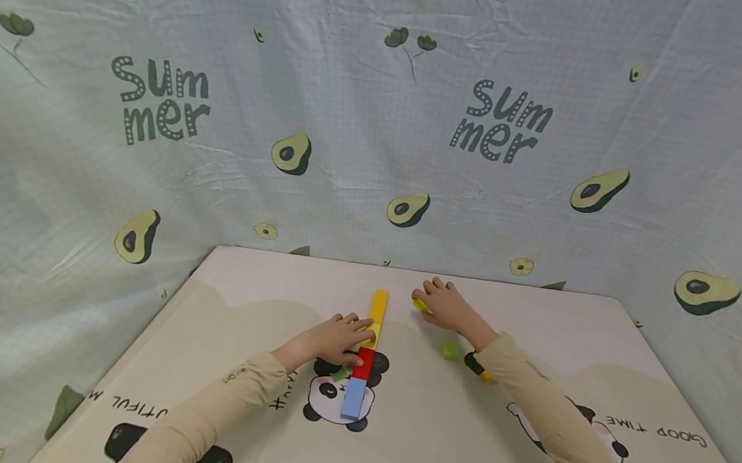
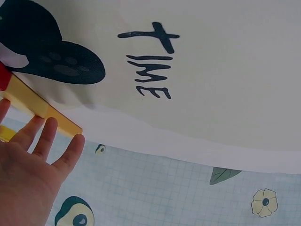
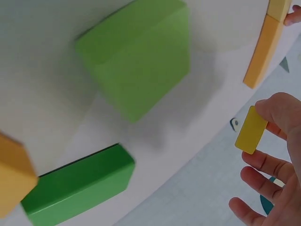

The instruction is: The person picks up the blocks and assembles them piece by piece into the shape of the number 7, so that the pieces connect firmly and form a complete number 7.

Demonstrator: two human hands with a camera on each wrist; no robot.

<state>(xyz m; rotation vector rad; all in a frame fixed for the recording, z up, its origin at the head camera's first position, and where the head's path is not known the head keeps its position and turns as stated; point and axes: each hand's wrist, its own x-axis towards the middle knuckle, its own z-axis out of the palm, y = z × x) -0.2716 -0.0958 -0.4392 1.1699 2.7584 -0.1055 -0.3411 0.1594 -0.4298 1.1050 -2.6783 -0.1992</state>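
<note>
Behind the table's far edge hangs the curtain, avocados dotted all over, "summer" printed twice up high! Down on the table, a panda sits mid-surface, and "GOOD TIME" runs upside down towards the right edge.

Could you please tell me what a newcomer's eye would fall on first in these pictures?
Probably the bright row of coloured blocks near the middle of the table, with the left hand touching it. Next, the small yellow block pinched in the right hand, right of the row's far end. Behind, large avocados dot the pale cloth.
</note>
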